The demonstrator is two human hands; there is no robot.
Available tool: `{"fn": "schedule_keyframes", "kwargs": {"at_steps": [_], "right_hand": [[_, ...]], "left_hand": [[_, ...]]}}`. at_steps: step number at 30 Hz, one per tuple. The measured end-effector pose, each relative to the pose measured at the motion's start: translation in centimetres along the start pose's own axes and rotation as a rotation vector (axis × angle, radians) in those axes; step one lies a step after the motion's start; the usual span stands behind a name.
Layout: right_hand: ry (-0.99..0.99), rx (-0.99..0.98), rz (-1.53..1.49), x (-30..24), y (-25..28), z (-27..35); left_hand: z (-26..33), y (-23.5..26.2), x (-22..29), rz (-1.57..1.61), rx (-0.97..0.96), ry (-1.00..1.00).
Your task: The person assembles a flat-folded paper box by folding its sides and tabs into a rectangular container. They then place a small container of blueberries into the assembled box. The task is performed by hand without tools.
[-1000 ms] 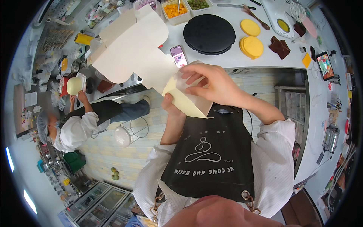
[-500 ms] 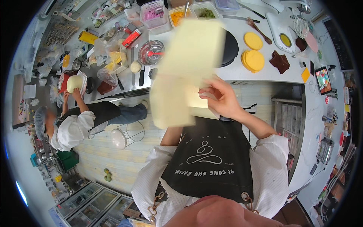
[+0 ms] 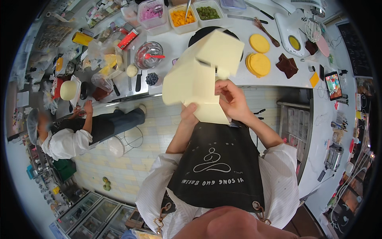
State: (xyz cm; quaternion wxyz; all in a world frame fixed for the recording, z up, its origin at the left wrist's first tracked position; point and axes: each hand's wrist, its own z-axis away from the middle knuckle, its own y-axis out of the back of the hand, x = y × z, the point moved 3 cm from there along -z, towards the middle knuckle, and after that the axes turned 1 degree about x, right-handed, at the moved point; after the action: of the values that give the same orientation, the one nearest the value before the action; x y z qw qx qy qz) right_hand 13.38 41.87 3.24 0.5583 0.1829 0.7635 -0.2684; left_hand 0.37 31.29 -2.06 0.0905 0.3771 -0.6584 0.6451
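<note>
A pale yellow cardboard box (image 3: 189, 79), partly folded with flaps standing at angles, is held up in front of my apron, over the counter's front edge. My left hand (image 3: 190, 114) grips its lower left edge, with the thumb on the card and the other fingers mostly hidden behind it. At the box's right side, the curled fingers of my right hand (image 3: 232, 100) close on a flap near a slot. Behind the box, a round black turntable (image 3: 201, 34) is partly covered.
Yellow round cake layers (image 3: 258, 65), a dark brown star-shaped piece (image 3: 287, 66) and a kitchen scale (image 3: 293, 38) stand at right. Fruit tubs (image 3: 183, 20) line the back. Left are a steel bowl (image 3: 149, 55), a knife (image 3: 138, 81) and a co-worker (image 3: 75, 133) beside a white cake (image 3: 70, 90).
The box has turned and come lower, its panels now bent into a folded shape. My left hand has come into sight on its lower edge. The co-worker's hands have left the cake.
</note>
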Motion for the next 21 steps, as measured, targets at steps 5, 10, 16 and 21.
{"fn": "schedule_keyframes", "kwargs": {"at_steps": [5,10,16,21], "right_hand": [[-0.116,-0.012,0.286,-0.7,0.2,0.5],[-0.251,-0.075,0.036,-1.3,1.3,-0.7],[-0.395,-0.093,0.027,-1.8,3.1,-2.3],[-0.282,0.067,-0.008,1.4,5.5,-2.5]], "left_hand": [[-1.8,-2.0,-0.1,0.039,0.065,0.015],[-2.5,-2.7,-0.4,0.106,0.117,0.067],[-3.4,-2.2,-2.2,0.138,0.111,0.091],[-4.6,-1.9,-3.6,-0.06,0.04,0.068]]}}
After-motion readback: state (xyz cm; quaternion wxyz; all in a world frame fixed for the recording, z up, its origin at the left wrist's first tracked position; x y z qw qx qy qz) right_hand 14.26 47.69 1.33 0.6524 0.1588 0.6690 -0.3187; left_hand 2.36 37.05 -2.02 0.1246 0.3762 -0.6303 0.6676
